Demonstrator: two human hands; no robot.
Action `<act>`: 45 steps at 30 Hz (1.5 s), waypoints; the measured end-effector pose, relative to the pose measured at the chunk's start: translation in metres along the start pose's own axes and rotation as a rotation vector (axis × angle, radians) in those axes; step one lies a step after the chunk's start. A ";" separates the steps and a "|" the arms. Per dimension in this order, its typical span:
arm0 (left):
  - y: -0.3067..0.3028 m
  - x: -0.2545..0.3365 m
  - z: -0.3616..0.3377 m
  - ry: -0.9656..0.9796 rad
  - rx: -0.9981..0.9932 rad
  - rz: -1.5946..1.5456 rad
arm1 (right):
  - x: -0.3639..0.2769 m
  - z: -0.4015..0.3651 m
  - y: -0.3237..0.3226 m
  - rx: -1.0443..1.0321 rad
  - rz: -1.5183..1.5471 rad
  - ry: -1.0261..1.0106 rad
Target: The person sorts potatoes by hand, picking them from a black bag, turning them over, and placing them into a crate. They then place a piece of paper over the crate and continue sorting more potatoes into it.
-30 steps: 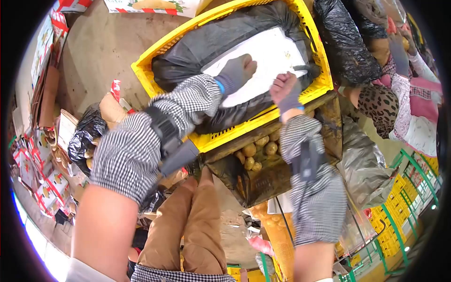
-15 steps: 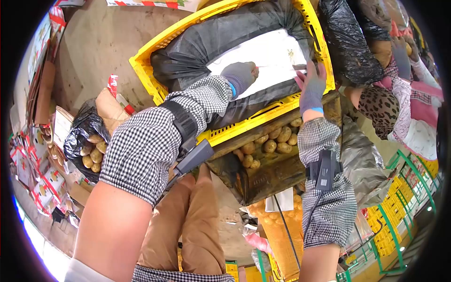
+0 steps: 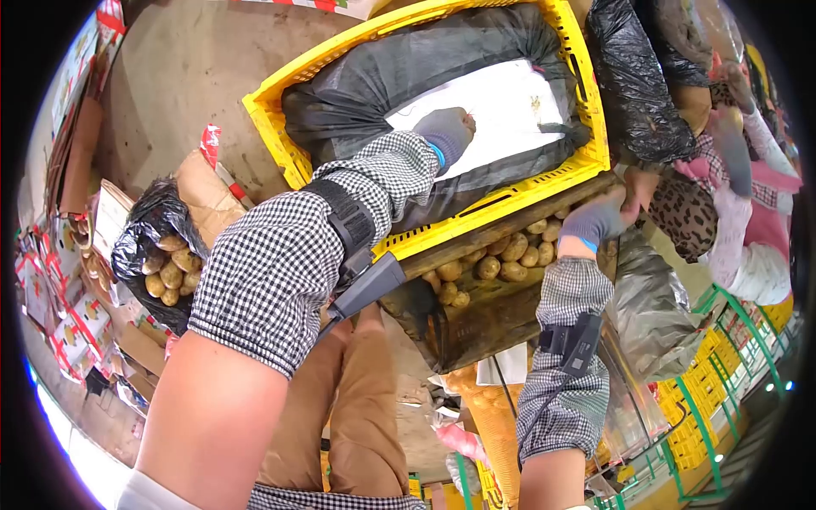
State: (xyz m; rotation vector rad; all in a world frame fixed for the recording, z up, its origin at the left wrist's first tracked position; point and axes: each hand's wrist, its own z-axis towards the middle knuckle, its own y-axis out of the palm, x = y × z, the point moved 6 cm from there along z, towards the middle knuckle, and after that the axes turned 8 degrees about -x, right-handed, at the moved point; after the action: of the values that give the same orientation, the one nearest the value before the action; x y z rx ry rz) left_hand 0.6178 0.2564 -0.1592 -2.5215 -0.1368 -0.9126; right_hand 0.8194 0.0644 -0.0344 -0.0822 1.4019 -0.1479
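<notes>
My left hand (image 3: pixel 444 136), in a grey glove, is closed in a fist on a white sheet (image 3: pixel 501 106). What it grips, if anything, is hidden. Beneath the sheet is black plastic (image 3: pixel 340 106) lining a yellow crate (image 3: pixel 387 236). My right hand (image 3: pixel 597 218), gloved too, reaches over the right end of a wooden box (image 3: pixel 484 327), its fingers pointing right and seemingly apart, somewhat blurred. Potatoes (image 3: pixel 513 255) lie in this box, just below the yellow crate. A small dark strip (image 3: pixel 557 129) rests at the sheet's right edge.
A black bag of potatoes (image 3: pixel 172 270) stands at the left beside brown paper (image 3: pixel 204 200). Black plastic bags (image 3: pixel 633 93) lie at the upper right. Another person in leopard print (image 3: pixel 684 212) is close on the right. Green rails (image 3: pixel 693 433) and yellow crates (image 3: pixel 701 395) stand behind.
My right hand has left the sheet's right edge and moved down and right to the wooden box's end. My left hand stays on the sheet. The view has shifted slightly.
</notes>
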 end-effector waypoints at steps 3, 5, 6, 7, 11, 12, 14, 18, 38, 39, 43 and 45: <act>0.001 0.006 -0.001 0.028 -0.012 0.038 | 0.012 -0.029 0.005 -0.335 -0.202 0.467; 0.003 0.009 -0.006 0.097 -0.014 0.094 | 0.019 -0.077 0.033 -0.733 -0.271 0.654; 0.003 0.011 -0.008 0.098 -0.020 0.100 | 0.014 -0.104 0.052 -0.879 -0.288 0.702; 0.004 0.013 -0.011 0.117 -0.039 0.116 | 0.019 -0.117 0.065 -0.920 -0.326 0.754; 0.007 0.011 -0.013 0.213 -0.107 0.148 | 0.058 -0.138 0.108 -0.968 -0.284 0.926; 0.008 0.007 -0.013 0.210 -0.111 0.154 | 0.066 -0.138 0.109 -0.965 -0.279 0.933; 0.008 0.006 -0.016 0.336 -0.031 0.052 | 0.081 -0.133 0.106 -0.946 -0.136 0.951; -0.005 -0.022 -0.018 0.028 -0.177 -0.549 | 0.062 -0.143 0.109 -0.944 0.036 0.983; -0.081 0.034 -0.024 0.394 0.150 0.710 | 0.061 -0.154 0.113 -1.326 0.110 1.048; -0.070 0.032 -0.030 0.412 0.061 0.746 | 0.059 -0.156 0.114 -1.327 0.132 1.072; -0.060 0.018 -0.035 0.492 0.023 0.777 | 0.061 -0.150 0.109 -1.374 -0.008 1.066; -0.072 0.015 -0.052 0.629 0.187 0.780 | 0.057 -0.148 0.106 -1.396 0.036 1.060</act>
State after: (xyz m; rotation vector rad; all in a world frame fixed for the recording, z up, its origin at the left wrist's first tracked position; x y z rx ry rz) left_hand 0.5821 0.2963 -0.0872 -1.7488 0.8451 -1.1928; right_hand 0.6882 0.1653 -0.1306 -1.2767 2.3011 0.9829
